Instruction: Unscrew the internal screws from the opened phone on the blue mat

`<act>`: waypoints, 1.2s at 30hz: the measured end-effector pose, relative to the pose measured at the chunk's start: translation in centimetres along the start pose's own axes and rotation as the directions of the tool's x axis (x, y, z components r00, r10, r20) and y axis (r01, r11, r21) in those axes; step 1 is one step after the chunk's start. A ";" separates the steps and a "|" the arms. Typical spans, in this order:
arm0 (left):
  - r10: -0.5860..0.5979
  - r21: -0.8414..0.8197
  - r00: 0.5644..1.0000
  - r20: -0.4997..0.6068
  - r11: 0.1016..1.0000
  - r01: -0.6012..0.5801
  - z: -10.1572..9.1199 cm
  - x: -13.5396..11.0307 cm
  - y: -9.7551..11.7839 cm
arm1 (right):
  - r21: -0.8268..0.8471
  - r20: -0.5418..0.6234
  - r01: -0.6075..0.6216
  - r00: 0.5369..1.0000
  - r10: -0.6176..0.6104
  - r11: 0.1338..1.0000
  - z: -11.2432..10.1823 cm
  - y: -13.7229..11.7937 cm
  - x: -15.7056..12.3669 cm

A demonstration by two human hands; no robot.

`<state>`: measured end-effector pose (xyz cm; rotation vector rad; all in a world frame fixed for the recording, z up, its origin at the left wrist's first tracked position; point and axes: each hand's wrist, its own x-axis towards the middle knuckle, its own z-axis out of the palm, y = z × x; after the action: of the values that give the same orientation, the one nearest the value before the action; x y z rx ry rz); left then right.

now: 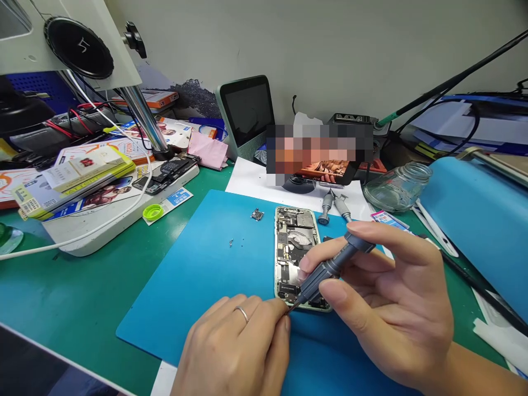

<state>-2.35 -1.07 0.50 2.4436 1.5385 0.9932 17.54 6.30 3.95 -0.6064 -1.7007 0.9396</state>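
My right hand (396, 297) is closed around a grey precision screwdriver (325, 272), its forefinger on the end cap. The driver slants down to the left. At its tip, the thumb and forefinger of my left hand (235, 341) are pinched together; whatever lies between them is hidden. A ring sits on one left finger. Just beyond the fingertips lies an opened smartphone (299, 253) with its inner parts exposed, its lower right partly covered by the driver and my right hand. A small circuit part (257, 214) and some tiny bits (231, 242) rest on the blue mat (181, 258).
Two more screwdrivers (325, 206) stand behind the phone, near a glass jar (398, 187). A smart display (245, 110) is at the back. On the left are a microscope stand (144, 118), boxes (78, 176) and a white cable (103, 223). A blue case (482, 214) borders the right.
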 end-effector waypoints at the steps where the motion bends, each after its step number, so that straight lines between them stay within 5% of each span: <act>1: -0.003 0.001 1.000 0.001 1.000 0.003 0.0 0.0 0.0 | -0.002 -0.005 -0.007 1.000 0.007 1.000 0.0 0.0 0.0; 18: -0.063 -0.010 0.998 -0.022 0.998 0.063 0.3 -0.1 0.4 | 0.011 0.007 0.020 1.000 -0.020 1.000 0.1 0.4 0.2; 36: 0.035 0.003 0.999 0.004 0.999 -0.035 -0.2 0.1 0.3 | 0.011 0.013 0.004 1.000 -0.004 1.000 0.3 0.3 0.2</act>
<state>-2.23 -1.12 0.84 2.4811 1.5017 0.9926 17.20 6.52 3.75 -0.5903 -1.7070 0.9510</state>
